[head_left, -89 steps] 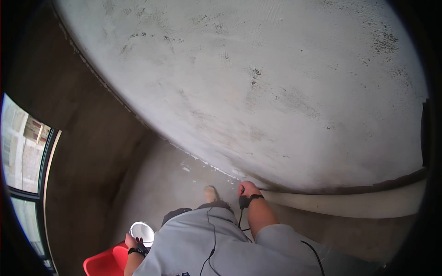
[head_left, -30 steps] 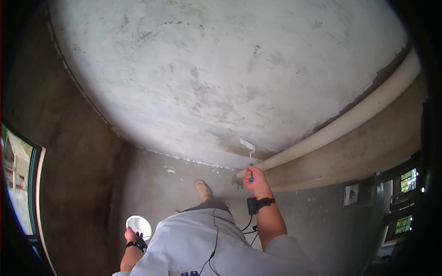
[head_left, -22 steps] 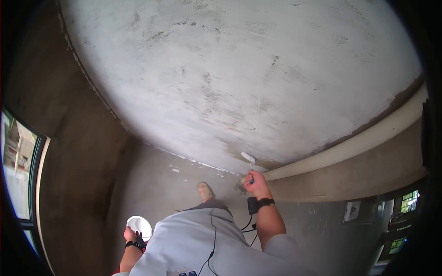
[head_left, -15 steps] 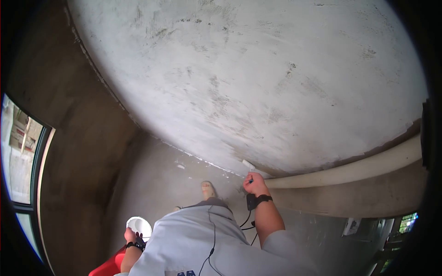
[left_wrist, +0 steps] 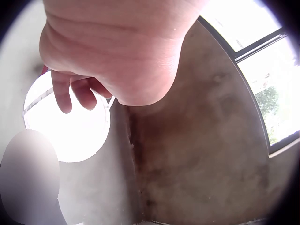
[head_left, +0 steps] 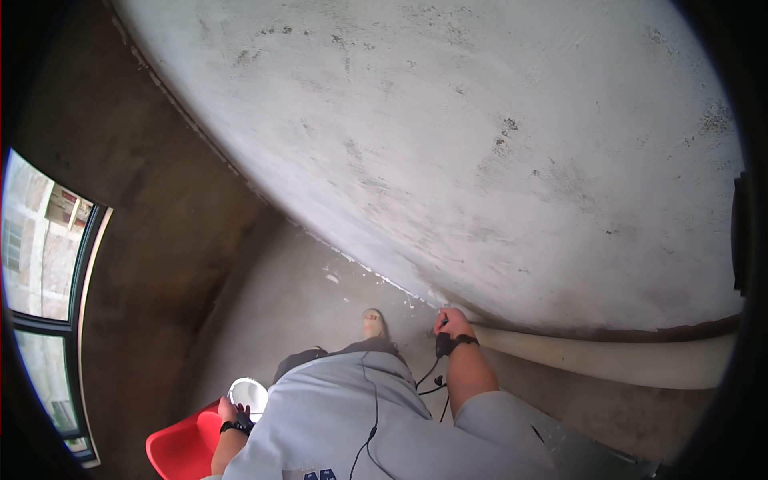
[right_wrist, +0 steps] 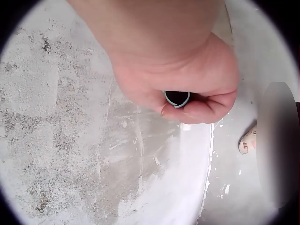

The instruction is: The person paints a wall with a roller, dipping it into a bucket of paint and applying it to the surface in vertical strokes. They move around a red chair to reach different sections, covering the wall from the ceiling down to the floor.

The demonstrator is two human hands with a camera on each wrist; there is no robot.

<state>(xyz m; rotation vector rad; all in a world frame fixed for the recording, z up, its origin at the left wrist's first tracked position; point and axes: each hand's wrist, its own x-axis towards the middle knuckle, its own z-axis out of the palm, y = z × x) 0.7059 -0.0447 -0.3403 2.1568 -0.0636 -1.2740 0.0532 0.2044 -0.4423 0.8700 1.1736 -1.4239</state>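
Observation:
My right hand [head_left: 454,322] grips a paint roller low against the white-coated wall [head_left: 480,184], near where the wall meets the floor. In the right wrist view the roller's handle [right_wrist: 177,99] shows its dark end with a teal rim inside the curled fingers. Most of the roller head is hidden behind the hand. At my left side, the left hand [head_left: 229,411] holds a white bucket [head_left: 250,392] by its thin handle. From the left wrist, the bucket [left_wrist: 77,136] looks overexposed below the curled fingers, so its contents do not show.
A thick pale pipe [head_left: 616,362] runs along the wall's lower right. Beside my left arm stands a red plastic chair [head_left: 182,448]. A bare brown wall [head_left: 152,216] with a window [head_left: 48,240] is on the left. My sandalled foot [head_left: 373,322] is on the grey floor.
The right hand has moved down the wall with the roller, whose head has gone from sight behind the hand. The head view has turned, bringing the red chair in. The left hand keeps the bucket.

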